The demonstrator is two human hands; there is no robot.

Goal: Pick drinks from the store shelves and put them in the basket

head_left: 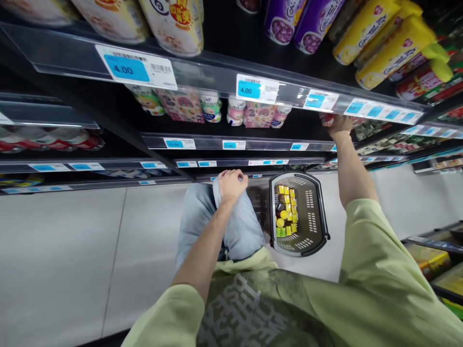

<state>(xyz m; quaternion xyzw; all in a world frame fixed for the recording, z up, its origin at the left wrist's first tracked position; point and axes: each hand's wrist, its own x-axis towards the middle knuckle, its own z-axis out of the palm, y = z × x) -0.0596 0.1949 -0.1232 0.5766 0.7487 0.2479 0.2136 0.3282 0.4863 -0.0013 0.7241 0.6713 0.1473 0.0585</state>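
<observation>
My right hand (342, 126) reaches into the lower shelf on the right, its fingers curled against a red container (327, 119). The shelf above partly hides both the fingers and the container, so its exact kind does not show. Loosely curled, my left hand (233, 184) rests on my bent knee with nothing visible in it. Between my knee and my right arm, a grey shopping basket (314, 217) stands on the floor. Inside it lie several small yellow packages (290, 202) and a few green ones (285, 231) at the near end.
Price tags line the upper shelf edge (213, 79) and the lower shelf edge (253, 145). Small bottles and pink packs (259, 114) stand on the lower shelf. Purple cans (284, 24) and yellow containers (394, 50) sit above. Another display (434, 250) stands at the right.
</observation>
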